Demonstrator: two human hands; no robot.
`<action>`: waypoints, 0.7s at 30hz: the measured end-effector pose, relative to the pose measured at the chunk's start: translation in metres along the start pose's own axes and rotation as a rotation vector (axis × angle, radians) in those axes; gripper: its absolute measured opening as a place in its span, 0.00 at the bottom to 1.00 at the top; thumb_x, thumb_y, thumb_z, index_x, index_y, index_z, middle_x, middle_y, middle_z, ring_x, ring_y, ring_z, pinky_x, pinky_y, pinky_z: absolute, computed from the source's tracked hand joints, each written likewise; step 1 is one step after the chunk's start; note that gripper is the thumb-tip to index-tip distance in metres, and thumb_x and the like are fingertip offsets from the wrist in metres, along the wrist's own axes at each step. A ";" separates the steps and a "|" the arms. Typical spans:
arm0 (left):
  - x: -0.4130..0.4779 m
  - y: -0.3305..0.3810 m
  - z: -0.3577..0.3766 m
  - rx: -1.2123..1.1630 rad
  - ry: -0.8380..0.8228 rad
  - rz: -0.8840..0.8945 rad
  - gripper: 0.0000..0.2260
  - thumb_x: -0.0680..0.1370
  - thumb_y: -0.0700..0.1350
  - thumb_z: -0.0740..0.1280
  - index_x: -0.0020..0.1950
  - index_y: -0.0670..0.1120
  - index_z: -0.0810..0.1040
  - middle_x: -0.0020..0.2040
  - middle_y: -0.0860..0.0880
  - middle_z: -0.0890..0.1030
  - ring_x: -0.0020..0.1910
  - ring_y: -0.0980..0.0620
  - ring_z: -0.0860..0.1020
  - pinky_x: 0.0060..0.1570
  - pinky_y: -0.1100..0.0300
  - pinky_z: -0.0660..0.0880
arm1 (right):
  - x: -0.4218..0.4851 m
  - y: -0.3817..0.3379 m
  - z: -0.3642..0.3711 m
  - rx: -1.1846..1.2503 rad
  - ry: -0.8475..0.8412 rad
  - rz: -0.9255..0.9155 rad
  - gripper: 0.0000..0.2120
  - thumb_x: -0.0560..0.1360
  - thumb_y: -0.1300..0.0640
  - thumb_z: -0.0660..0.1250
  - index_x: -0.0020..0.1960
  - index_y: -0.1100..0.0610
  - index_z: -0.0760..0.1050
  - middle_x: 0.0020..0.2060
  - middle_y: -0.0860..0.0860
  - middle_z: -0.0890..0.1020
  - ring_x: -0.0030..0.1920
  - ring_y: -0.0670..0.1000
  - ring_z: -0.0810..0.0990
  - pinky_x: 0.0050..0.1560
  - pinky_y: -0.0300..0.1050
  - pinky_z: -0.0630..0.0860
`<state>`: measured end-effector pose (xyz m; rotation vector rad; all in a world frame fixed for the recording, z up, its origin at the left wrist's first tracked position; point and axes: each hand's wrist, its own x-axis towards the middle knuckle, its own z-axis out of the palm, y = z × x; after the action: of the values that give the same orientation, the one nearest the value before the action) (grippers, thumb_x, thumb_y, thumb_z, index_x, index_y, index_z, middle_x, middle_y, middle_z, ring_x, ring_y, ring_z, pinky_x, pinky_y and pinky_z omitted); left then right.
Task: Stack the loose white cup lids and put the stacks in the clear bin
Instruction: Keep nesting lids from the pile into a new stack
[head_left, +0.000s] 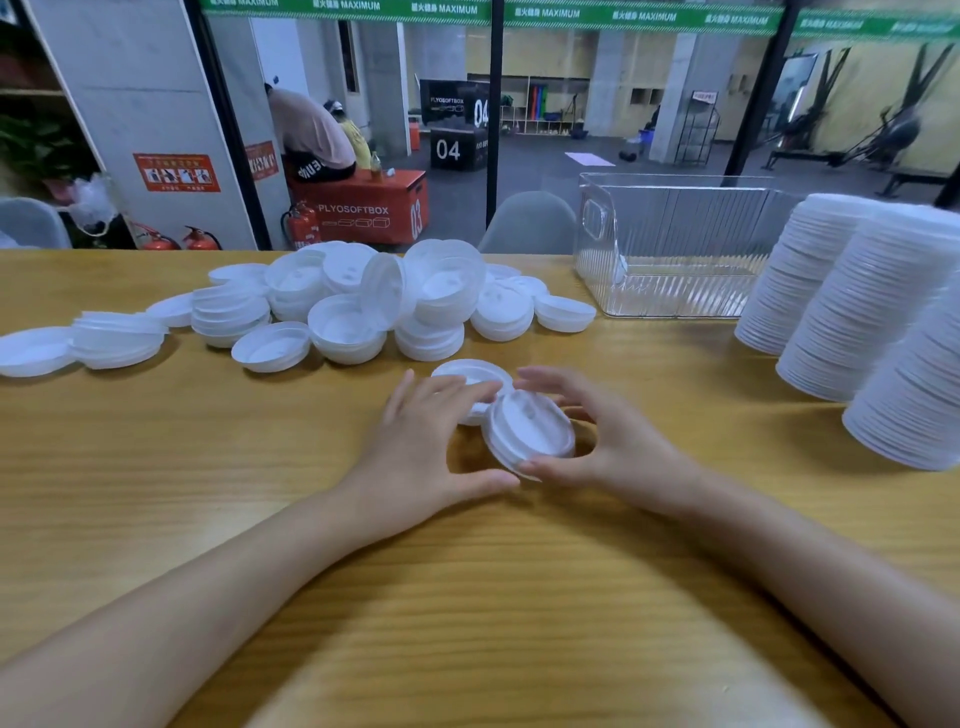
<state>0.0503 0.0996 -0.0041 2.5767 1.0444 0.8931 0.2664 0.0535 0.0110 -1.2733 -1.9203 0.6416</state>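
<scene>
At the far left of the wooden bench (208, 467) a single white lid (31, 353) is seen lying flat, with a short stack of lids (119, 338) touching it on its right. Further right, a loose pile of lids (363, 296) is spread along the far side of the bench; some are nested in low stacks, some are turned hollow side up, and a few are propped on edge against the others.

Near the middle, closer to the camera, the left hand (431, 441) is laid palm down with its fingers nearly straight. They are rested across a flat lid (470, 374) lying on the bench, and nothing is gripped by this hand. Its fingertips and thumb tip are brought up to the rim of a tilted lid (530, 431) just beside it. That tilted lid is grasped by the right hand (613, 441), with the thumb placed at the lower rim and the curled fingers behind the upper right edge. The tilted lid overlaps the flat one.

Behind and to the right, the clear bin (675, 228) is set at the far edge of the bench, well apart from both hands. At the far right, three tall stacks of lids (872, 312) are stood close together, leaning slightly.
</scene>
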 end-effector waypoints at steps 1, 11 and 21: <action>0.000 0.000 0.001 -0.013 -0.010 -0.012 0.41 0.64 0.73 0.60 0.73 0.55 0.68 0.66 0.61 0.72 0.70 0.63 0.62 0.75 0.58 0.40 | 0.000 0.000 0.001 0.022 -0.002 0.007 0.32 0.64 0.49 0.77 0.66 0.42 0.69 0.63 0.36 0.76 0.65 0.37 0.73 0.66 0.34 0.68; 0.001 -0.005 -0.006 -0.022 -0.080 -0.020 0.36 0.62 0.72 0.64 0.69 0.63 0.65 0.65 0.62 0.71 0.69 0.66 0.61 0.75 0.55 0.37 | -0.001 0.003 -0.006 -0.085 -0.125 -0.096 0.27 0.67 0.51 0.76 0.64 0.47 0.75 0.65 0.45 0.73 0.68 0.40 0.70 0.68 0.30 0.62; 0.005 -0.027 -0.020 0.167 0.154 0.033 0.07 0.76 0.40 0.72 0.52 0.48 0.82 0.48 0.56 0.83 0.50 0.56 0.79 0.70 0.50 0.62 | -0.004 0.005 -0.008 -0.088 -0.187 -0.066 0.31 0.66 0.44 0.76 0.67 0.38 0.71 0.67 0.36 0.71 0.71 0.42 0.66 0.72 0.37 0.62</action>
<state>0.0259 0.1215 0.0029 2.7030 1.1668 1.0697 0.2770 0.0514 0.0109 -1.2347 -2.1549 0.6694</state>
